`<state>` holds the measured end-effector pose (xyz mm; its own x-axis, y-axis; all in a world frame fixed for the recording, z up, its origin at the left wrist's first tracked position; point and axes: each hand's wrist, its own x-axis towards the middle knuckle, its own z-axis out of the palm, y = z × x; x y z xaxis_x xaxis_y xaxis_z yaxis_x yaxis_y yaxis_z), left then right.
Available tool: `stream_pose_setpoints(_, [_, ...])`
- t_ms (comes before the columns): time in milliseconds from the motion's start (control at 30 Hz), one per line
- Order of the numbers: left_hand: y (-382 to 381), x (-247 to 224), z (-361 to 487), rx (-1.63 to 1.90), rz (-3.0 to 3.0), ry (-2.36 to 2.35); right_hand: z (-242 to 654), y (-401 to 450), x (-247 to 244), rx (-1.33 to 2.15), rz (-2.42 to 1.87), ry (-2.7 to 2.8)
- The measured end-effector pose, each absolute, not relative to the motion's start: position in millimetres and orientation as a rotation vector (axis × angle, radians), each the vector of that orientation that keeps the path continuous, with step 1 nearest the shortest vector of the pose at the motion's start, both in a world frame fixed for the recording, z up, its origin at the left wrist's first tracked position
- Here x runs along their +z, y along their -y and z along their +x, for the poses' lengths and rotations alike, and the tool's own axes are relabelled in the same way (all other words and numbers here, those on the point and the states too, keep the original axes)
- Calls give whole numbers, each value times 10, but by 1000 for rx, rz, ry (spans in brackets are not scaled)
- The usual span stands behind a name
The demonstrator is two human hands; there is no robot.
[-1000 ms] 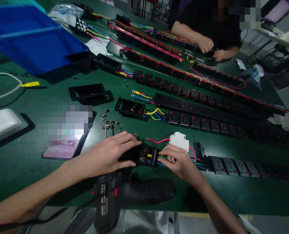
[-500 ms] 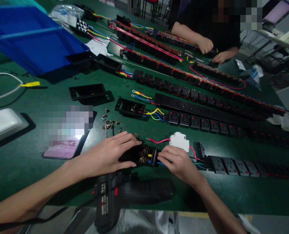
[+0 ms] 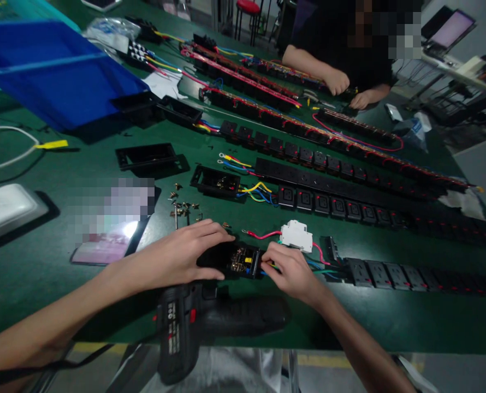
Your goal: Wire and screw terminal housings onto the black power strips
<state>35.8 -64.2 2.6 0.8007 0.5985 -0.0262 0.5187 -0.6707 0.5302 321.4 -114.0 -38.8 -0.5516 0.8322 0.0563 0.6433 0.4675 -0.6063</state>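
My left hand [image 3: 191,251] grips a black plastic box [image 3: 222,261] from its left end, thumb on the near side and fingers on the far side. Brass terminals and a yellow part [image 3: 248,260] show inside its right end. There my right hand [image 3: 294,267] is closed in a pinch on thin wires [image 3: 272,266] at the box's edge; its fingertips are partly hidden. The wires run right to a black socket strip [image 3: 384,274]. Behind my right hand lies a white circuit breaker [image 3: 296,236] with red leads. A black cordless screwdriver [image 3: 222,319] lies just in front of the box.
Loose brass screws [image 3: 182,208] lie beyond my left hand, near a phone [image 3: 107,224]. A second open black box [image 3: 215,181] is wired to another socket strip [image 3: 337,207]. A blue bin [image 3: 58,82] stands back left. Across the table a co-worker's hands [image 3: 347,90] are busy.
The view has shifted slightly, moving most things a little left in the picture. Both hands keep their hold at the box; more of the wires shows beside my right fingers.
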Motion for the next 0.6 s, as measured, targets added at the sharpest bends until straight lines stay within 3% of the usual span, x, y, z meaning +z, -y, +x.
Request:
stream_pose_setpoints(333, [155,48,283,255,2500,-895,3212,1161,-388,737,-1236,2397])
stream_pose_setpoints(600, [-96,-50,529,53,2573,-701,3219,1164,-390,733,-1241,2399])
